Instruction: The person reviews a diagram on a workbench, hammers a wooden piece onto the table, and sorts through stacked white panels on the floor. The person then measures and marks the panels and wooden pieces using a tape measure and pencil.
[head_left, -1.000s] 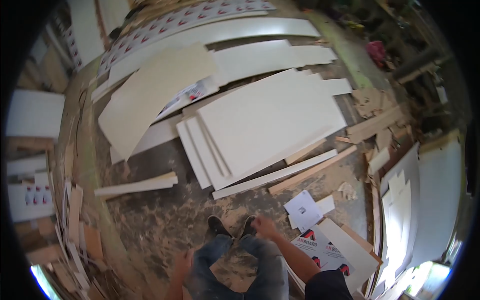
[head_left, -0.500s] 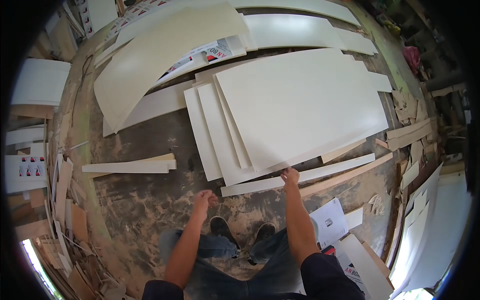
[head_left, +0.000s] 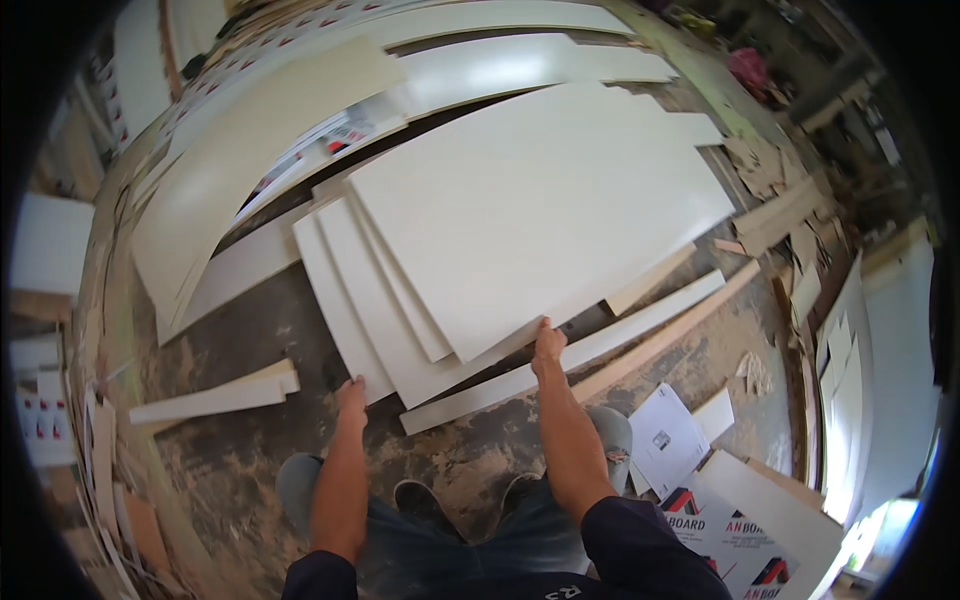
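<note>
Several large white boards lie in a fanned stack on the floor, the widest one, the top board, covering most of the others. My left hand is closed at the near left corner of a lower white board, thumb up and the other fingers mostly hidden. Farther right, my right hand grips the near edge of the stack, with its thumb at the rim of the top board; its fingers are hidden underneath. A long narrow white strip runs just in front of the stack, passing beside my right wrist.
Short strips lie on the floor to the left. More pale sheets are stacked beyond. Near my right knee are a paper sheet and a printed board. Offcuts line the right side.
Both hands have reached the near edge of the board stack, the left one moving onto a lower board's corner. The view has turned, and more of the printed board shows at lower right.
</note>
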